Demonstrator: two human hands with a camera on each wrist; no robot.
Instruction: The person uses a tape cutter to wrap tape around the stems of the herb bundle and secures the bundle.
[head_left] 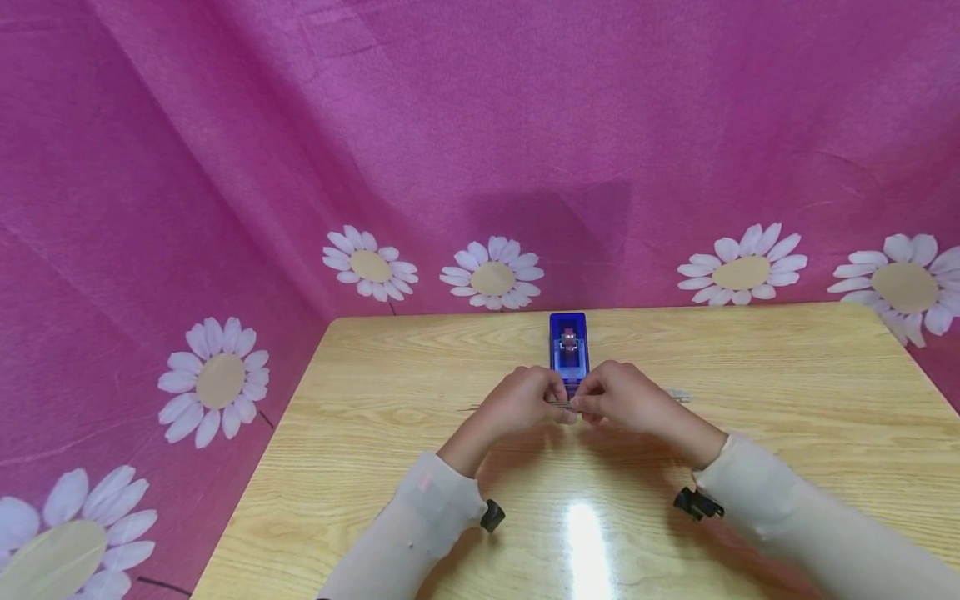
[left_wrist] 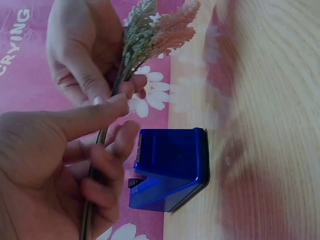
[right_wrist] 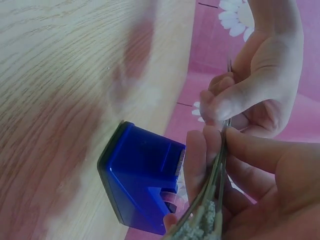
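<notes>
Several thin-stemmed flower sprigs (left_wrist: 160, 32) with fluffy pale green and pink heads are held as a bundle between both hands. My left hand (head_left: 525, 400) pinches the stems (left_wrist: 87, 215), its fingers curled about them. Close beside it, my right hand (head_left: 618, 398) grips the same bundle between thumb and fingers, nearer the flower heads. The fingertips of the two hands meet. Just beyond them on the table stands a blue tape dispenser (head_left: 568, 333), with a roll of tape (right_wrist: 172, 200) partly showing inside. Whether a piece of tape is on the stems cannot be made out.
The wooden table (head_left: 390, 450) reaches back to a pink curtain (head_left: 405, 125) printed with white daisies. Small black cameras (head_left: 492, 516) sit at the cuffs of both pale sleeves (head_left: 412, 525).
</notes>
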